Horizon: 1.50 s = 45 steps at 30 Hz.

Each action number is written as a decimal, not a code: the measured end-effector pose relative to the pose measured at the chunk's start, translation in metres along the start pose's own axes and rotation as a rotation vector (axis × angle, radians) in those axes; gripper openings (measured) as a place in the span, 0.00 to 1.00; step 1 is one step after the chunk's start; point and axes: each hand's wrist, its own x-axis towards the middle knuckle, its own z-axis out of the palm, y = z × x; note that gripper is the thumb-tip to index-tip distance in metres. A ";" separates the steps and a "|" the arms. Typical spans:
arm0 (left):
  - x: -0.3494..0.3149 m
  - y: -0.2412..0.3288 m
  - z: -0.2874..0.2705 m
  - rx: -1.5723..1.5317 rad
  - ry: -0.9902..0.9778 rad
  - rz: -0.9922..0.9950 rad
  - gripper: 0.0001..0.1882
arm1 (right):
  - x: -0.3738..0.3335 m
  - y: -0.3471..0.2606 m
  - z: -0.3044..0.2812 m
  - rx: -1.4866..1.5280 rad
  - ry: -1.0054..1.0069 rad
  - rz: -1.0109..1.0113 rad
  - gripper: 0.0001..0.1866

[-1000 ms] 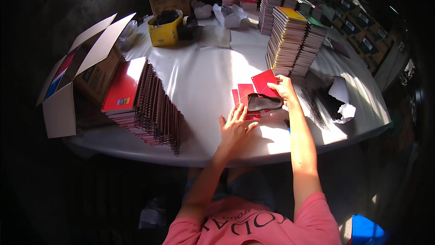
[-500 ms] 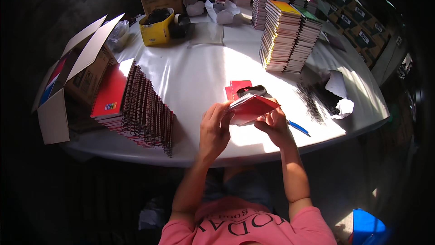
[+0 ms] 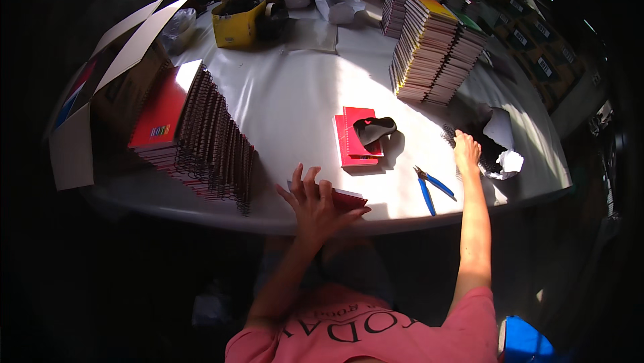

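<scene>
My left hand is closed on a red notebook by the table's front edge, its fingers spread along the far side and its thumb on the near side. The palm hides much of the notebook. My right hand is over at the right, fingers curled onto black binding coils; the hand covers most of them. Between the hands lie blue-handled cutters, handles apart. Farther in, a black and grey object of unclear kind rests on two stacked red notebooks.
At the left stand a tall stack of red spiral notebooks and an open carton. Tall notebook stacks rise at the far right. A yellow container stands at the back. White crumpled wrapping lies beside the coils.
My right hand has let go of the red notebook and moved right to the coils. The left hand has lowered the notebook toward the table's front edge. The cutters are now fully visible.
</scene>
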 end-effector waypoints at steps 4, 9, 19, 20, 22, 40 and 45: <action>0.000 0.003 0.019 -0.031 0.112 -0.080 0.36 | -0.006 0.006 -0.007 -0.044 0.249 -0.132 0.19; -0.006 -0.002 0.012 -0.026 0.145 -0.014 0.31 | -0.035 -0.010 -0.039 0.100 0.376 -0.202 0.18; 0.003 -0.007 0.006 -0.037 0.109 0.006 0.27 | -0.166 -0.128 -0.088 1.298 -0.143 -0.594 0.09; 0.004 -0.006 0.004 -0.036 0.087 0.007 0.28 | -0.169 -0.131 -0.083 1.324 -0.132 -0.565 0.09; 0.008 -0.003 -0.002 -0.031 0.051 0.008 0.30 | -0.172 -0.135 -0.074 1.374 -0.107 -0.517 0.10; 0.013 -0.005 -0.001 0.019 -0.042 -0.047 0.37 | -0.163 -0.143 -0.065 1.652 -0.329 -0.458 0.13; 0.013 -0.005 -0.002 0.013 -0.046 -0.035 0.37 | -0.165 -0.138 -0.065 1.721 -0.426 -0.456 0.12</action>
